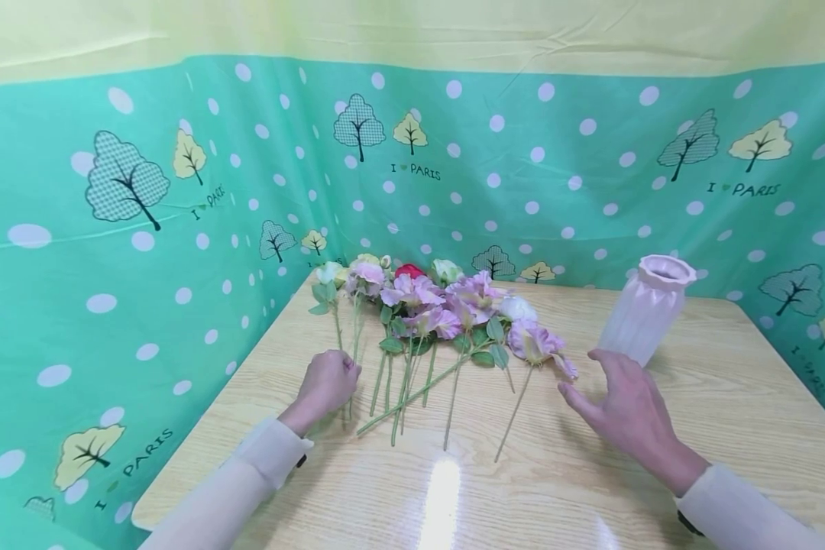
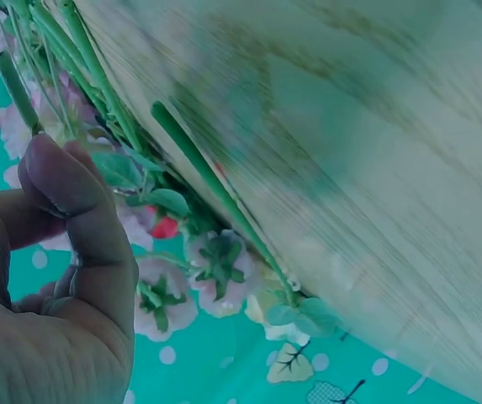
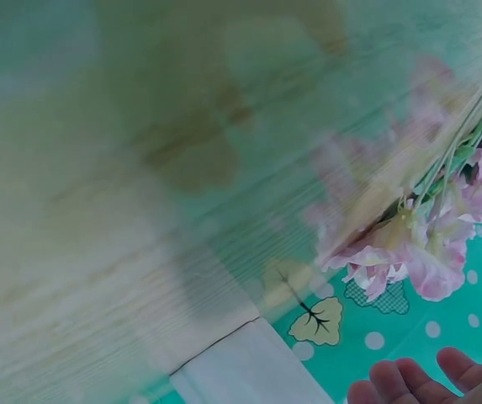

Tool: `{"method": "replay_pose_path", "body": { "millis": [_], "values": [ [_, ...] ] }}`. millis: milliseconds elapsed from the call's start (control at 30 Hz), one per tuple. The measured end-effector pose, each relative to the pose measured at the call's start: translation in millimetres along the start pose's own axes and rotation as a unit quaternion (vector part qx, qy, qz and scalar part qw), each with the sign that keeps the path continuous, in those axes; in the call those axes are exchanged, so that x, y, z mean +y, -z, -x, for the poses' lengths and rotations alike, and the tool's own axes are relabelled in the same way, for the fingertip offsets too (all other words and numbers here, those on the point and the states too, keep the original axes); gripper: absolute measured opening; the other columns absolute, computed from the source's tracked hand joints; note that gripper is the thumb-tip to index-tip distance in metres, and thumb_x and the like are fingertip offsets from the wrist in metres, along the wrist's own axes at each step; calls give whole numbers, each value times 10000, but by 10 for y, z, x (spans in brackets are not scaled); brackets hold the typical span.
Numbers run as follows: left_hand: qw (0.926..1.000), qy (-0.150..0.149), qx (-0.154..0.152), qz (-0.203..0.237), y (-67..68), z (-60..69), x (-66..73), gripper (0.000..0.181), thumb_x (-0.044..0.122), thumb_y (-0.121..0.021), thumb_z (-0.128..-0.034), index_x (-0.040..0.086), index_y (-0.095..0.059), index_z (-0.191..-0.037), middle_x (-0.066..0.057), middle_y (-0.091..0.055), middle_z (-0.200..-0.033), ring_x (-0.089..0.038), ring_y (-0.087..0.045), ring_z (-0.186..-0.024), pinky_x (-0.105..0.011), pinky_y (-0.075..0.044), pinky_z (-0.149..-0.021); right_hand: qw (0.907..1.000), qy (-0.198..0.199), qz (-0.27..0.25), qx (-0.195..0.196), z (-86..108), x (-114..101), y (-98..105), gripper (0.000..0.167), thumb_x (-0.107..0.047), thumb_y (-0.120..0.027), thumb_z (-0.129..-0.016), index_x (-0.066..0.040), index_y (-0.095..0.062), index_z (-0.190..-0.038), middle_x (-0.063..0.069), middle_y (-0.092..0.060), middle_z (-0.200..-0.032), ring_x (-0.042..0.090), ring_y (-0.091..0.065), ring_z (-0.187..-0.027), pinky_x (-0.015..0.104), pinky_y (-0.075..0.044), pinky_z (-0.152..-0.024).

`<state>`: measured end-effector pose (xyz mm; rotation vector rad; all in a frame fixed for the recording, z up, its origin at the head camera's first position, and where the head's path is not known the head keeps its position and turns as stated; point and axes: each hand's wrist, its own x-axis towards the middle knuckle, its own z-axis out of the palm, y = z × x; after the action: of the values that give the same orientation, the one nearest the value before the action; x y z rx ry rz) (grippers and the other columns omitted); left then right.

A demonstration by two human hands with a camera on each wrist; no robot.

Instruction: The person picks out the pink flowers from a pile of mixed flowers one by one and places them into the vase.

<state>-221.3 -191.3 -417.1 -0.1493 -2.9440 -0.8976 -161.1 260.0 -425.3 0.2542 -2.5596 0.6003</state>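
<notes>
At left, left hand (image 1: 328, 383) pinches flower stem (image 2: 17, 91); right hand (image 1: 626, 405), fingers spread, empty, near vase (image 1: 642, 317): stray nudge could topple it.

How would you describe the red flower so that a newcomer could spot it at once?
On the wooden table, find the flowers spread towards the far edge. At their back, behind the lilac blooms, sits the red flower. It is the only red one visible among lilac and pale neighbours.
</notes>
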Motion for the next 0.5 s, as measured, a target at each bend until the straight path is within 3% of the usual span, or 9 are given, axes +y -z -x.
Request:
{"method": "replay_pose_path", "body": {
  "millis": [200, 500],
  "values": [
    [9987, -206, 441, 113, -22, 10, 54, 149, 87, -667, -971, 2, -687, -850, -34, -619, -675, -135, -553, -540, -264, -490, -534, 10000, -29, 3, -31, 11, -11, -7, 686, -434, -815, -856, 44, -570, -1284, 316, -607, -1248, 535, -562, -1124, 720, -420, -919],
    [9949, -466, 754, 486, -37, 28, 200, 90, 58, -678, -965, -7, -691, -905, -29, -653, -719, -122, -593, -587, -259, -540, -574, 9999, -67, -2, -119, 15, -36, -1, 697, -445, -803, -867, 47, -562, -1298, 318, -596, -1265, 539, -554, -1135, 717, -419, -928]
  ]
}}
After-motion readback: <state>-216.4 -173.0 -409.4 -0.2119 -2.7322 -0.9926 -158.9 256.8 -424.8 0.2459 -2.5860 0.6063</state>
